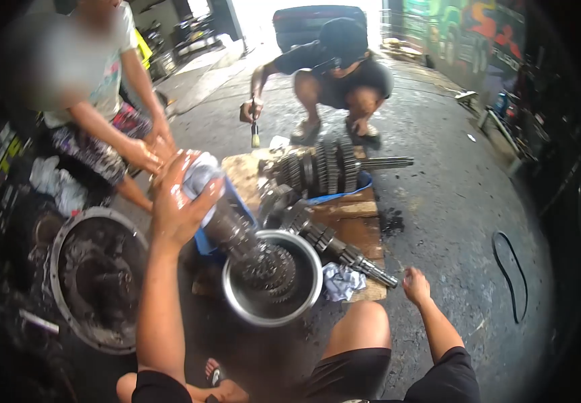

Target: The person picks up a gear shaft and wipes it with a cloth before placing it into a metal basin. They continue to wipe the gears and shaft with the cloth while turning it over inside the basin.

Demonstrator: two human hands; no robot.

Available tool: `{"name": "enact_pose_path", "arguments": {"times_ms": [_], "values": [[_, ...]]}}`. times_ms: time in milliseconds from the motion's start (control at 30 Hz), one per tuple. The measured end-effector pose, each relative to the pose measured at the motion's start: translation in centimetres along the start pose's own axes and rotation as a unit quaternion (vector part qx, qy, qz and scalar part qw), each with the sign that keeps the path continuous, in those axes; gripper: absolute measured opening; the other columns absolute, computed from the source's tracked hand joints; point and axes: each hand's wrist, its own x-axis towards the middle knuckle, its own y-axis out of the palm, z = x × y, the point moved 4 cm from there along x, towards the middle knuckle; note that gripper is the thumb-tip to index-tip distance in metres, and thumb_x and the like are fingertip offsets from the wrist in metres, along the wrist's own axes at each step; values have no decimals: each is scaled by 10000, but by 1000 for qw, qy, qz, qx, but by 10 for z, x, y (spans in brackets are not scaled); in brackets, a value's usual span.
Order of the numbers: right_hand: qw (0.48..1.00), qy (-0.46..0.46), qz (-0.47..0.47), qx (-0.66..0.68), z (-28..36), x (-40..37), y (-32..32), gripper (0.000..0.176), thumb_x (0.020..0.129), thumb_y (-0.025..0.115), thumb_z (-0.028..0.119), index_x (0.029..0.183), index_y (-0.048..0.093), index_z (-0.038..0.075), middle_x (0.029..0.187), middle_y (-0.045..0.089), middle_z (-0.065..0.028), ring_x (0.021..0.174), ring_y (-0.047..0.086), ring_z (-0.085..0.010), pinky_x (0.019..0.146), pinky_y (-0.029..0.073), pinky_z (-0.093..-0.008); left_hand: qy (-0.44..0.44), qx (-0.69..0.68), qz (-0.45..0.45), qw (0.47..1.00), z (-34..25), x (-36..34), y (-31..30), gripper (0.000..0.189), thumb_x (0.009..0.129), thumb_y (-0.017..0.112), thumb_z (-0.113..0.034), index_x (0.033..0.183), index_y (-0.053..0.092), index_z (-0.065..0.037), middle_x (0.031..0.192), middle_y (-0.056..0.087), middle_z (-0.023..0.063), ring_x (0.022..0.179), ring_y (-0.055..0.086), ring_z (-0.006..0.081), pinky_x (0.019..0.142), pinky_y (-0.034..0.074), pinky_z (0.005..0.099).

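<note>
My left hand [177,198], wet and shiny, is closed around a whitish wet cloth [203,176] at the top of a tilted gear shaft [231,232]. The shaft's toothed lower end stands inside a round metal bowl [309,295]. My right hand [416,286] is held apart, its fingers loosely curled, with nothing visible in it. Close to it is the tip of a splined shaft [334,247] lying on a wooden board [364,232]. A crumpled white rag [343,281] lies between the bowl and that shaft.
A large gear cluster [324,168] lies on the board. Opposite me, a squatting person holds a brush [255,133]. At left, another person's hands [149,153] are beside my left hand. A round metal housing [59,282] stands at left; a black belt [511,275] lies at right.
</note>
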Motion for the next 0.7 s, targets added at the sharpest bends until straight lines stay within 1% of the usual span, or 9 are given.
{"name": "enact_pose_path", "arguments": {"times_ms": [133,200,267,333,400,467,533,600,700], "values": [[961,-171,-33,213,152,44,-49,443,837,655,20,1269,579,82,1163,662,-146,1090,646,-311,913,526,-410,-85,-167,-51,981,0,-8,2,289,850,727,-170,1044,614,12,934,645,100,864,634,208,793,498,334],[896,-350,-63,266,252,36,-88,463,834,638,-11,1287,571,61,1177,645,-155,1111,648,-297,929,524,-399,-121,-278,-90,949,5,-13,9,262,882,703,-166,1068,610,-6,963,647,76,865,633,185,788,498,320],[798,-463,-10,386,344,14,-119,458,852,630,1,1305,563,33,1252,615,-156,1156,629,-290,956,508,-391,-182,-394,-327,839,17,-29,2,265,920,672,-185,1125,587,-40,1043,631,55,895,630,156,808,500,296],[744,-522,-4,417,408,-4,-145,477,892,609,20,1362,530,32,1315,584,-155,1205,597,-293,1004,474,-394,-221,-472,-390,759,33,-59,0,368,932,653,-256,1209,554,-35,1155,605,103,1041,606,176,912,497,331],[669,-548,-26,502,461,-17,-172,491,951,586,99,1426,476,44,1357,569,-164,1216,583,-293,1029,447,-396,-216,-438,-420,765,43,-89,18,465,950,617,-291,1303,490,-16,1234,560,137,1110,574,221,973,461,365],[611,-562,17,557,508,-21,-184,513,993,561,174,1463,420,28,1351,574,-191,1207,587,-305,1037,437,-401,-210,-252,-336,883,43,-111,46,650,958,569,-344,1461,337,-4,1372,496,144,1264,509,246,1062,410,395],[676,-585,61,445,538,-32,-186,423,1015,559,252,1363,535,14,1289,611,-219,1167,615,-280,982,466,-381,-168,-198,-313,913,37,-121,65,716,974,555,-397,1485,264,12,1399,445,167,1275,469,243,1070,383,394],[739,-555,62,376,542,-35,-186,387,1037,547,289,1220,634,-40,1100,691,-119,964,630,-150,881,500,-317,-138,-205,-299,922,54,-140,71,641,985,553,-391,1430,346,22,1327,501,164,1202,517,240,1029,410,384],[810,-518,80,263,553,-22,-199,387,1042,547,324,1169,682,-15,865,711,-50,807,590,-77,755,516,-290,-213,-153,-260,930,60,-164,81,474,987,588,-303,1319,484,19,1185,597,128,1090,582,224,970,442,344]]}}
